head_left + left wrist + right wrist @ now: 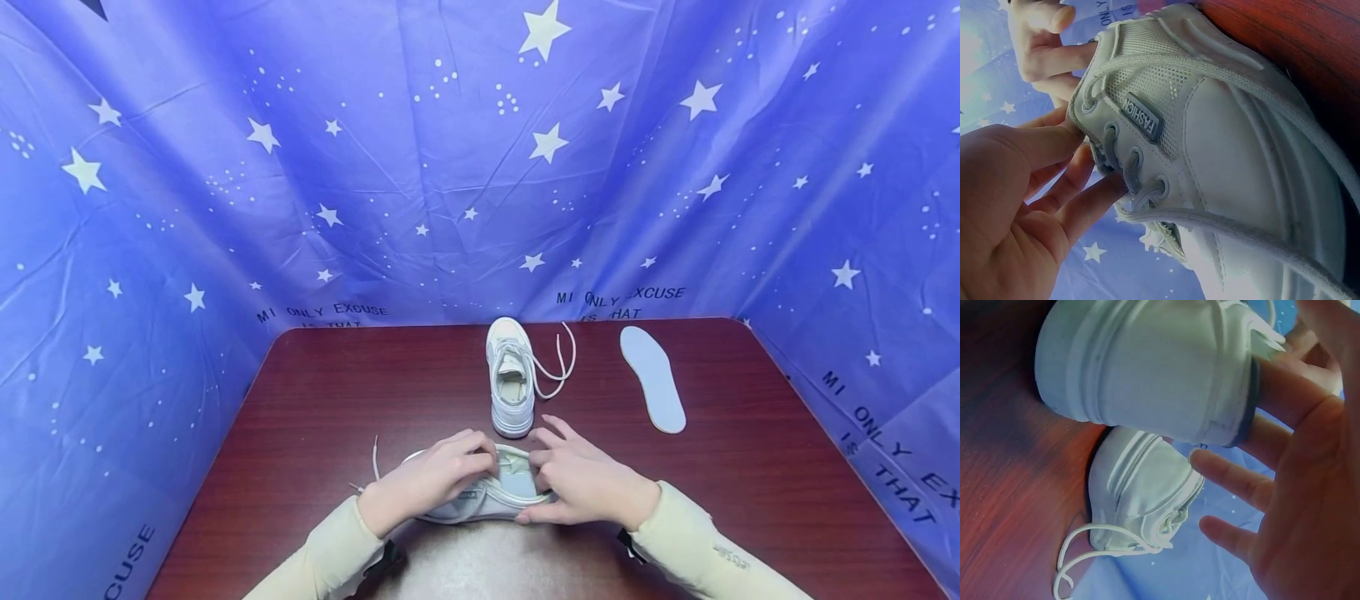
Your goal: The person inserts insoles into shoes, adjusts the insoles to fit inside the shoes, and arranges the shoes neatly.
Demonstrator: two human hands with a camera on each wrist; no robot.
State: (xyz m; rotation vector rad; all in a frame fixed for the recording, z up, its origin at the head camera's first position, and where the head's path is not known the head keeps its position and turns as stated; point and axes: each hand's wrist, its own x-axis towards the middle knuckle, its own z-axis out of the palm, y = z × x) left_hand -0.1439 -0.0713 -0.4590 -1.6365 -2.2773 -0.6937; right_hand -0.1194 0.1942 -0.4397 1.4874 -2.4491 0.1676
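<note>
At left, the left hand (442, 471) has a narrow grip, pinching the near shoe (487, 504) by its upper edge beside the laces. That shoe lies sideways on the bench (337, 383). Behind it stands another shoe (512, 419). The right hand (588, 479) has a spread grip, some fingers reaching inside the near shoe's heel end. Far right lies a loose insole (652, 379).
</note>
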